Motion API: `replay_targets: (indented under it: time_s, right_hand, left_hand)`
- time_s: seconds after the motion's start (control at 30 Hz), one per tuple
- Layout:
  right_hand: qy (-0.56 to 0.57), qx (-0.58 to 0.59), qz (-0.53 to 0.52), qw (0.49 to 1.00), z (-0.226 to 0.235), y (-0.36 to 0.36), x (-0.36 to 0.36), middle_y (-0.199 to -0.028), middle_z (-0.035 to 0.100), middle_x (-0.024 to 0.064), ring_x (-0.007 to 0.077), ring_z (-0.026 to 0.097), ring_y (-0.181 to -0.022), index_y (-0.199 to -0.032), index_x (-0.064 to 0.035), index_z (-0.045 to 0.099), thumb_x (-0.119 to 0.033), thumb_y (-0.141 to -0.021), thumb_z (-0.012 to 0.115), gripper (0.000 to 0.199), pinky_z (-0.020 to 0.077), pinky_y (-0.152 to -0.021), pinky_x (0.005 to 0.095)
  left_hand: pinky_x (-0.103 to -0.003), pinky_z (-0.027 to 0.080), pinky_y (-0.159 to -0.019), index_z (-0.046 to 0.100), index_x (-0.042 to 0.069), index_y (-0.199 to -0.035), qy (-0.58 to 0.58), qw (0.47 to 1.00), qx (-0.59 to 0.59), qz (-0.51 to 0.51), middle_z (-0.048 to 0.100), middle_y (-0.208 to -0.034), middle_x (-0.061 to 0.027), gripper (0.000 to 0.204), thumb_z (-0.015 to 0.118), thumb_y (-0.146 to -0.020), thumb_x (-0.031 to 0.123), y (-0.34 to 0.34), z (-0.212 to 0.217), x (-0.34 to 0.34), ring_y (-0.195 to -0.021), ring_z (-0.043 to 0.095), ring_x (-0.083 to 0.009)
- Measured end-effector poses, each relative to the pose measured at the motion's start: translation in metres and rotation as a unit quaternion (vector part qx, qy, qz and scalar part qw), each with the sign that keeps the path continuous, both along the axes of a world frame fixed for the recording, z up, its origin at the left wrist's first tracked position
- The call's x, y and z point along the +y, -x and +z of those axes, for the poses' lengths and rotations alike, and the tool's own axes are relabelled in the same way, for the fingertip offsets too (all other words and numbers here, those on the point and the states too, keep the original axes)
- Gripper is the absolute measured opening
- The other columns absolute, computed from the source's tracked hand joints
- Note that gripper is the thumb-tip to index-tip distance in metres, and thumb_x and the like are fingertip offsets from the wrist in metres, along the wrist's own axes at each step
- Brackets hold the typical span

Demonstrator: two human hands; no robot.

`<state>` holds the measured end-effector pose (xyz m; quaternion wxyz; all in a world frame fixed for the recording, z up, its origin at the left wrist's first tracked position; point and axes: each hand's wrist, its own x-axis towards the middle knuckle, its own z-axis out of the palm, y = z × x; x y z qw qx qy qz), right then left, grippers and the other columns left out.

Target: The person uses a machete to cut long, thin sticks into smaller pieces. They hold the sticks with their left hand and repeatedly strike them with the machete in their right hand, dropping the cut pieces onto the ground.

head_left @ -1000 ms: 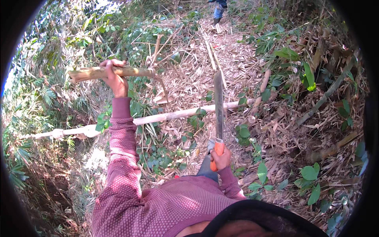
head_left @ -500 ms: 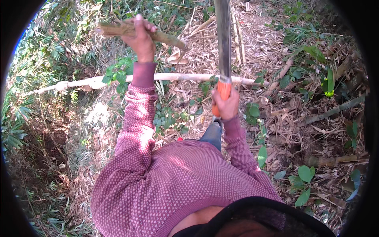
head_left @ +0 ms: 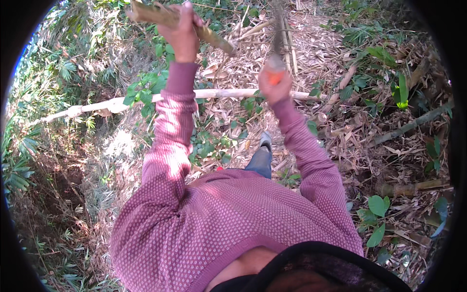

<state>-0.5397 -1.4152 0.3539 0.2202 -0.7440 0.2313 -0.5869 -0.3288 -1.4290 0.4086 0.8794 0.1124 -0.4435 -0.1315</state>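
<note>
Out in front at the upper left, my left hand (head_left: 182, 33) is closed round a short, thick piece of greenish-brown bamboo (head_left: 214, 39). The piece tilts, its left end higher than its right. My right hand (head_left: 275, 83) grips the orange handle (head_left: 275, 76) of a machete. Its long dark blade (head_left: 279, 29) points away from me toward the top edge and is smeared by motion. Blade and bamboo are apart, with the blade to the right of the bamboo's lower end.
A long pale bamboo pole (head_left: 221, 94) lies crosswise beyond my feet. My booted foot (head_left: 265, 140) stands on dry leaf litter (head_left: 321, 44). Thin canes (head_left: 291, 46) lie ahead. Cut stems (head_left: 411, 130) and leafy plants (head_left: 377, 214) are at right; dense undergrowth (head_left: 63, 63) is at left.
Both hands have moved farther forward, the left one carrying the bamboo up and slightly right. The machete has gone up and away from me, its blade now blurred.
</note>
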Motion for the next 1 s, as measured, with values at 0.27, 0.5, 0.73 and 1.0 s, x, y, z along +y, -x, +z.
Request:
replay_targets:
  time_s: [0.27, 0.5, 0.73, 1.0]
  right_hand:
    - [-0.413, 0.098, -0.016, 0.905, -0.197, 0.025, 0.009, -0.075, 0.061, 0.0095, 0.0204, 0.059, -0.065, -0.096, -0.0034, 0.06, -0.016, -0.065, 0.063, 0.034, 0.0488, -0.067, 0.0327]
    - [-0.17, -0.028, 0.041, 0.984, -0.007, 0.014, -0.003, -0.067, 0.058, 0.0052, 0.0114, 0.056, -0.052, -0.093, 0.0, 0.057, -0.011, -0.075, 0.061, 0.021, 0.0457, -0.045, 0.0248]
    - [0.301, -0.218, 0.055, 0.927, 0.182, 0.027, -0.021, -0.075, 0.063, 0.0093, 0.0158, 0.061, -0.069, -0.092, -0.0017, 0.06, -0.02, -0.075, 0.062, 0.025, 0.0472, -0.058, 0.0272]
    - [-0.235, 0.223, -0.175, 0.93, -0.2, 0.009, -0.052, -0.077, 0.063, 0.0135, 0.0219, 0.063, -0.076, -0.092, -0.0029, 0.061, -0.026, -0.072, 0.063, 0.03, 0.0479, -0.066, 0.033]
  left_hand:
    - [-0.023, 0.045, -0.041, 0.045, 0.004, -0.079, -0.038, 0.999, 0.03, -0.004, 0.05, -0.055, -0.0047, 0.013, 0.056, -0.082, -0.001, -0.001, -0.035, -0.014, -0.042, 0.049, -0.01]
    - [-0.024, 0.043, -0.041, 0.043, 0.003, -0.074, -0.014, 0.999, 0.008, -0.032, 0.048, -0.054, -0.0045, 0.015, 0.056, -0.083, 0.0, -0.02, -0.037, -0.047, -0.042, 0.047, -0.0105]
    - [-0.024, 0.043, -0.043, 0.046, 0.002, -0.075, -0.013, 1.0, 0.006, -0.018, 0.051, -0.054, -0.0053, 0.013, 0.057, -0.082, 0.002, 0.003, -0.023, -0.049, -0.043, 0.05, -0.0108]
    - [-0.024, 0.045, -0.042, 0.051, 0.002, -0.082, 0.103, 0.974, -0.151, 0.134, 0.056, -0.06, -0.0074, 0.011, 0.06, -0.076, -0.002, 0.013, -0.021, -0.034, -0.044, 0.052, -0.0119]
